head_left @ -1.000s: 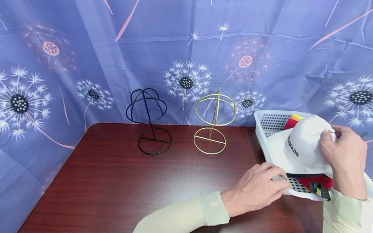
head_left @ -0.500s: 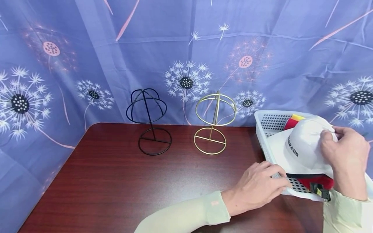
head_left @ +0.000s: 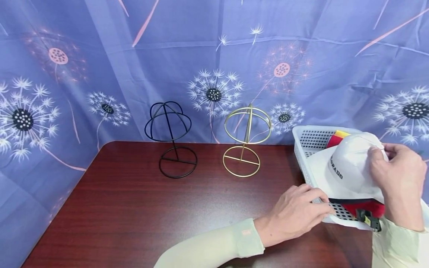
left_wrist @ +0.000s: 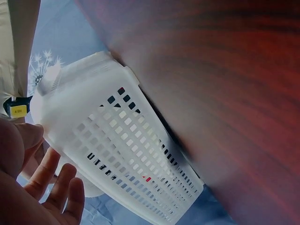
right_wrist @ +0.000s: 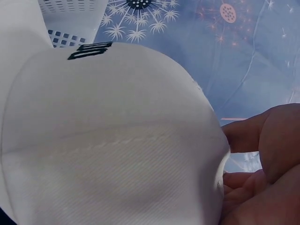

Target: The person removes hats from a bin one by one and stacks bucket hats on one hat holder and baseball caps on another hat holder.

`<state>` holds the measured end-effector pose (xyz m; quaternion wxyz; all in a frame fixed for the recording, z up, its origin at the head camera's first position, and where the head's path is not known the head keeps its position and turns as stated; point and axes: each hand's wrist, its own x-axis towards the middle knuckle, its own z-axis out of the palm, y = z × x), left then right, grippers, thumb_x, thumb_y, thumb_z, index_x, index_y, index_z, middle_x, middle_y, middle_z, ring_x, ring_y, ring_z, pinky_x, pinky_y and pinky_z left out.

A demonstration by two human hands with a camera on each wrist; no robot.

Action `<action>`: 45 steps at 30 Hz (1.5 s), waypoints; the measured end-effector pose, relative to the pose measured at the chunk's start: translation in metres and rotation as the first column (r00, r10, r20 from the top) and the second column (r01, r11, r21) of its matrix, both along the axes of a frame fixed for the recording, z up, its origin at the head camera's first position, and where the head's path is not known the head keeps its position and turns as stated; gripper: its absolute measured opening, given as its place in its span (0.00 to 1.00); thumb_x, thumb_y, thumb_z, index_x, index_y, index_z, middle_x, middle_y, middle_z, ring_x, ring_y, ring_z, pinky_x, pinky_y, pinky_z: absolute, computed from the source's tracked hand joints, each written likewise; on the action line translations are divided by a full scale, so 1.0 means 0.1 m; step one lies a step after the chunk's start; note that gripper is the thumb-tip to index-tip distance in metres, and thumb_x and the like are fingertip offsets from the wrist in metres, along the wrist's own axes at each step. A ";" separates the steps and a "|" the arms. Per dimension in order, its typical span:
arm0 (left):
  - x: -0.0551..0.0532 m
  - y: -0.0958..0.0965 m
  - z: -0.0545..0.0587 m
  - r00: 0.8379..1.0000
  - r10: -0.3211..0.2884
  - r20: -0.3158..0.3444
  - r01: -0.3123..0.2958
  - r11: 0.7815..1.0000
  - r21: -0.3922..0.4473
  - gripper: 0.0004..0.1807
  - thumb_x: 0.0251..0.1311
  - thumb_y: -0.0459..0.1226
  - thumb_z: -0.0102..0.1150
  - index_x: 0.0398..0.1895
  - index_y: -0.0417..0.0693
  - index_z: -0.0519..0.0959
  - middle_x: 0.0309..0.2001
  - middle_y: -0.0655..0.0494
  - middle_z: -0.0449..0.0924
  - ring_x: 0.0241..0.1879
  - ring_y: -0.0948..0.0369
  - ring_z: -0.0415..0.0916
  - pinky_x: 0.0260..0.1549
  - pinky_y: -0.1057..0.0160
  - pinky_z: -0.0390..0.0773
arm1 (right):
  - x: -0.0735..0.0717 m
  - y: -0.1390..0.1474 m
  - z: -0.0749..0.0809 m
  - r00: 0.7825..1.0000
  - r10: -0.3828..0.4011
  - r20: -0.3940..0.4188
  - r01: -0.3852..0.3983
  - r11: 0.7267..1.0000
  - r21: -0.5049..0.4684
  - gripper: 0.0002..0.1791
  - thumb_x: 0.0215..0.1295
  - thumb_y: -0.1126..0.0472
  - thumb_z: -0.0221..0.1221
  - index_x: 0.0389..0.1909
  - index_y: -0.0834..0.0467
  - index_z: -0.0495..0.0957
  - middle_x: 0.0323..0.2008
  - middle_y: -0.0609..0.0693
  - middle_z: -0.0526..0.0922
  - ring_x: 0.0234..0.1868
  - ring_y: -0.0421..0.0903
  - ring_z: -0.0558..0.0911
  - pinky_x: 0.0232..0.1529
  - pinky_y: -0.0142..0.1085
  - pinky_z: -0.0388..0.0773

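A white brimmed hat with dark lettering lies in the white plastic basket on the right side of the table. My right hand pinches the top of its crown between thumb and fingers. In the right wrist view the hat's crown fills most of the picture, with the fingertips at its right edge. My left hand holds the basket's near left corner, its fingers bent at the rim. Seen from the left wrist, the thumb and fingers lie along the perforated basket's wall.
Two wire hat stands stand at the table's back: a black one and a gold one. Beneath and beside the hat, red cloth and a red-and-yellow item lie in the basket. A blue dandelion-print curtain hangs behind.
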<state>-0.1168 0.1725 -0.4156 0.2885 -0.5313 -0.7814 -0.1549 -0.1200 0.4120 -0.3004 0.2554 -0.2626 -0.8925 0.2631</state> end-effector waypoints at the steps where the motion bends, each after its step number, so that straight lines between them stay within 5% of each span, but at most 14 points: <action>1: 0.00 0.00 0.00 1.000 0.000 0.000 0.000 1.000 -0.003 0.11 0.77 0.50 0.58 0.53 0.79 0.87 0.55 0.75 0.80 0.52 0.69 0.76 0.45 0.73 0.74 | 0.00 -0.01 0.00 1.000 0.001 -0.008 -0.001 1.000 -0.007 0.31 0.71 0.50 0.52 0.64 0.67 0.81 0.15 0.07 0.58 0.34 0.28 0.66 0.78 0.57 0.54; 6: 0.01 0.00 0.00 1.000 0.000 -0.003 0.000 1.000 0.001 0.12 0.77 0.50 0.57 0.53 0.79 0.87 0.55 0.76 0.80 0.53 0.70 0.76 0.46 0.73 0.74 | 0.02 -0.03 -0.01 0.999 -0.004 -0.032 0.004 1.000 -0.017 0.30 0.71 0.49 0.53 0.64 0.66 0.81 0.15 0.06 0.59 0.33 0.18 0.58 0.80 0.54 0.50; 12: 0.01 0.01 -0.02 1.000 -0.004 0.005 0.004 1.000 0.010 0.12 0.77 0.49 0.57 0.53 0.78 0.87 0.55 0.75 0.80 0.53 0.70 0.76 0.47 0.74 0.74 | 0.02 -0.04 0.00 0.999 -0.007 -0.049 0.007 1.000 -0.015 0.29 0.71 0.50 0.53 0.63 0.66 0.82 0.16 0.04 0.57 0.35 0.22 0.62 0.78 0.54 0.52; 16: 0.01 0.01 -0.03 1.000 -0.014 0.016 0.014 1.000 0.010 0.12 0.77 0.49 0.58 0.53 0.78 0.87 0.55 0.75 0.80 0.52 0.69 0.76 0.48 0.74 0.74 | 0.04 -0.06 0.03 0.998 -0.032 -0.047 0.031 0.999 -0.031 0.29 0.70 0.49 0.53 0.63 0.63 0.82 0.16 0.06 0.59 0.30 0.19 0.61 0.53 0.33 0.68; 20: 0.01 0.01 -0.03 1.000 -0.016 0.015 0.016 1.000 0.018 0.12 0.76 0.49 0.58 0.53 0.77 0.87 0.55 0.75 0.80 0.51 0.69 0.77 0.49 0.74 0.74 | 0.07 -0.10 0.06 0.997 -0.053 -0.051 0.050 0.997 -0.055 0.29 0.70 0.48 0.53 0.63 0.61 0.83 0.16 0.09 0.62 0.25 0.19 0.64 0.28 0.26 0.62; 29: 0.01 0.01 -0.03 1.000 -0.019 0.013 0.019 0.999 0.025 0.13 0.77 0.47 0.57 0.54 0.77 0.88 0.55 0.75 0.80 0.51 0.70 0.76 0.51 0.75 0.72 | 0.11 -0.17 0.11 0.992 -0.053 -0.115 0.039 0.992 -0.124 0.25 0.71 0.50 0.54 0.59 0.62 0.82 0.17 0.11 0.65 0.23 0.18 0.67 0.26 0.16 0.62; 34: 0.00 0.01 -0.04 1.000 -0.018 0.025 0.017 0.999 0.035 0.13 0.76 0.47 0.58 0.54 0.77 0.88 0.55 0.75 0.81 0.51 0.70 0.76 0.52 0.76 0.72 | 0.11 -0.19 0.11 0.978 -0.046 -0.202 0.005 0.981 -0.195 0.06 0.71 0.55 0.56 0.43 0.44 0.80 0.20 0.16 0.69 0.25 0.21 0.71 0.27 0.14 0.65; 37: 0.01 0.01 -0.04 0.999 -0.016 0.034 0.015 0.999 0.033 0.13 0.76 0.47 0.58 0.54 0.77 0.88 0.56 0.75 0.81 0.52 0.70 0.76 0.52 0.76 0.72 | 0.11 -0.21 0.12 0.967 -0.050 -0.250 -0.013 0.970 -0.244 0.11 0.71 0.58 0.56 0.37 0.35 0.71 0.23 0.19 0.71 0.27 0.22 0.72 0.28 0.13 0.67; 45: 0.00 0.02 -0.03 0.999 -0.020 0.027 0.019 1.000 0.021 0.13 0.77 0.47 0.58 0.54 0.76 0.88 0.56 0.75 0.81 0.54 0.70 0.76 0.56 0.75 0.71 | 0.16 -0.27 0.14 0.941 -0.088 -0.326 -0.026 0.944 -0.330 0.13 0.70 0.60 0.55 0.38 0.34 0.71 0.31 0.25 0.74 0.32 0.25 0.73 0.32 0.13 0.67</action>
